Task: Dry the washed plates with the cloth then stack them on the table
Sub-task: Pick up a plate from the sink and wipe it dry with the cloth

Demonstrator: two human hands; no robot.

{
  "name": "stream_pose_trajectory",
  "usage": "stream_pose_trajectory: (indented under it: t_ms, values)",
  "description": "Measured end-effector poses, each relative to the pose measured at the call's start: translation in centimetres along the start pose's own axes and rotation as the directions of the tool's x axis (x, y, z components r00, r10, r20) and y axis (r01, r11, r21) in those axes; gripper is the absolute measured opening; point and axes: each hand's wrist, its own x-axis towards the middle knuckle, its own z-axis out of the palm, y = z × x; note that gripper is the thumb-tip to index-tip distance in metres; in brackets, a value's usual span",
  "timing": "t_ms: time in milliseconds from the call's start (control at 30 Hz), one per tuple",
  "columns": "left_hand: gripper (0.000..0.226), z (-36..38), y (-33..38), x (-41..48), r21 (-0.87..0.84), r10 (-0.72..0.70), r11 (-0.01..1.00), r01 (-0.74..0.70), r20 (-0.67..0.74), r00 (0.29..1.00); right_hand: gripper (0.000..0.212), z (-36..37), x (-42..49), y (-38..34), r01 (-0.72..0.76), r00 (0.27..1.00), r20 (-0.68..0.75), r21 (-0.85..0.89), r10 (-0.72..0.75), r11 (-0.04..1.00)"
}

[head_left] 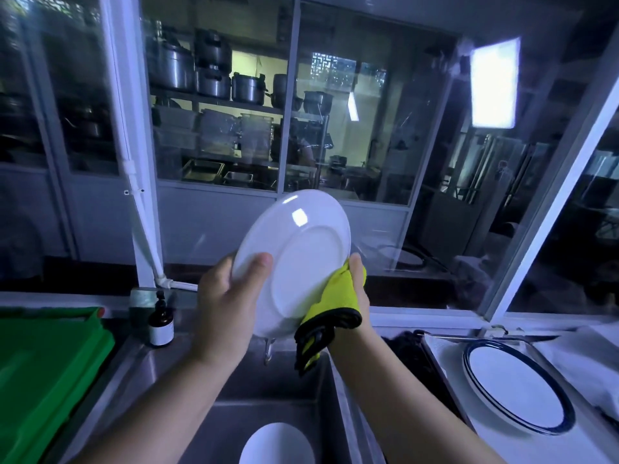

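Two bare forearms reached up from the bottom edge over a steel sink point(201, 380). In its basin lay one white plate point(278, 445), alone as far as the cut-off view showed.

Above the sink, the left hand point(227, 296) gripped a second white plate point(294, 256) by its lower-left rim. Its thumb was curled over the underside, which faced the camera, and the plate was tilted up on edge. The right hand point(360, 296) held a yellow-green cloth point(335, 296) bunched against the plate's lower-right edge. Its thumb lay on the cloth and its fingers were hidden behind, so their closure could not be seen. A black-trimmed corner of the cloth hung down.

On the worktop to the right, a metal tray point(435, 356) with a white lining held the blue-rimmed plates point(516, 380). They lay flat, apparently more than one stacked, though the count was unclear.

The job looked to be partway through. Some plates seemed already dried and stacked, one was being wiped, and the one in the sink probably still awaited drying. Whether the held plate's far face was dry could not be told.

At the left stood a green crate point(43, 373), its contents hidden, and a brown bottle point(161, 324) stood beside the sink.
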Motion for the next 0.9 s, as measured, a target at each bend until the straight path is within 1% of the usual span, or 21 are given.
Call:
stream_pose_trajectory:
  t_ms: [33,100,167,233,300,333,400,433,467,500,533,567,600,633,667,700,767,833,867,900]
  values:
    - [0.023,-0.3,-0.2,0.0,-0.043,-0.065,0.997,0.067,0.046,0.997,0.028,-0.4,0.2,0.1,0.036,0.999,-0.024,-0.019,-0.036,0.999]
    - [0.03,-1.3,0.0,0.7,-0.056,-0.185,0.978,0.199,0.189,0.964,0.029,-1.1,0.4,-0.7,0.119,0.991,-0.039,-0.125,-0.125,0.985]
    - [0.031,-2.2,0.6,2.1,-0.001,-0.284,0.954,0.298,0.302,0.91,0.032,-1.7,0.7,-2.4,0.173,0.981,-0.044,-0.25,-0.19,0.953]
    - [0.035,-2.4,1.1,3.3,0.064,-0.368,0.926,0.372,0.369,0.853,0.03,-1.8,0.8,-3.7,0.238,0.965,-0.002,-0.41,-0.261,0.881]
    - [0.035,-2.2,1.1,3.8,0.114,-0.417,0.906,0.407,0.399,0.817,0.026,-1.4,0.4,-4.4,0.339,0.935,0.096,-0.529,-0.342,0.778]
    - [0.034,-2.1,1.0,3.7,0.135,-0.419,0.906,0.4,0.399,0.815,0.025,-1.4,0.1,-4.5,0.387,0.916,0.142,-0.554,-0.375,0.737]
    - [0.033,-2.1,0.5,3.1,0.139,-0.389,0.921,0.364,0.372,0.843,0.021,-1.1,-1.0,-4.7,0.474,0.875,0.222,-0.578,-0.431,0.665]
    - [0.032,-2.1,0.2,2.9,0.12,-0.369,0.929,0.35,0.356,0.858,0.02,-1.0,-1.5,-4.8,0.533,0.838,0.277,-0.603,-0.471,0.593]
    - [0.031,-2.1,0.0,2.7,0.101,-0.358,0.933,0.345,0.344,0.868,0.021,-0.8,-1.8,-4.8,0.602,0.78,0.351,-0.649,-0.518,0.465]
    - [0.029,-2.0,-0.2,2.5,0.085,-0.352,0.935,0.344,0.34,0.872,0.025,-0.7,-2.1,-4.9,0.667,0.696,0.447,-0.692,-0.562,0.275]
    - [0.027,-1.9,-0.2,2.3,0.068,-0.346,0.936,0.344,0.345,0.873,0.034,-0.3,-2.4,-5.1,0.723,0.59,0.565,-0.688,-0.577,0.066]
    - [0.026,-1.8,-0.2,2.1,0.051,-0.337,0.938,0.342,0.352,0.873,0.045,0.0,-2.6,-5.2,0.766,0.48,0.682,-0.633,-0.552,-0.116]
    - [0.026,-1.6,-0.1,2.0,0.032,-0.33,0.939,0.342,0.359,0.873,0.052,0.3,-2.5,-5.4,0.795,0.385,0.774,-0.555,-0.503,-0.246]
    - [0.027,-1.5,0.0,1.9,0.017,-0.324,0.94,0.342,0.362,0.874,0.056,0.6,-2.4,-5.6,0.818,0.318,0.83,-0.484,-0.457,-0.31]
    - [0.028,-1.5,0.1,1.9,0.004,-0.322,0.939,0.343,0.356,0.877,0.057,0.7,-2.2,-5.9,0.843,0.297,0.854,-0.445,-0.427,-0.303]
    - [0.026,-1.5,0.3,1.8,-0.009,-0.316,0.941,0.339,0.341,0.885,0.056,0.7,-2.0,-6.2,0.864,0.32,0.851,-0.443,-0.415,-0.241]
    - [0.019,-1.7,0.6,1.9,-0.044,-0.302,0.944,0.327,0.285,0.91,0.053,0.2,-1.6,-6.4,0.867,0.419,0.791,-0.494,-0.445,-0.062]
    - [0.01,-1.9,0.8,2.0,-0.093,-0.286,0.946,0.311,0.217,0.933,0.05,-0.7,-1.3,-6.0,0.82,0.535,0.682,-0.561,-0.499,0.112]
    - [0.006,-2.0,0.9,2.1,-0.127,-0.284,0.942,0.309,0.181,0.941,0.052,-1.2,-1.4,-5.5,0.793,0.579,0.625,-0.58,-0.524,0.184]
    - [0.008,-2.1,0.7,2.2,-0.17,-0.286,0.936,0.308,0.14,0.948,0.055,-1.7,-1.5,-4.7,0.773,0.605,0.575,-0.589,-0.551,0.234]
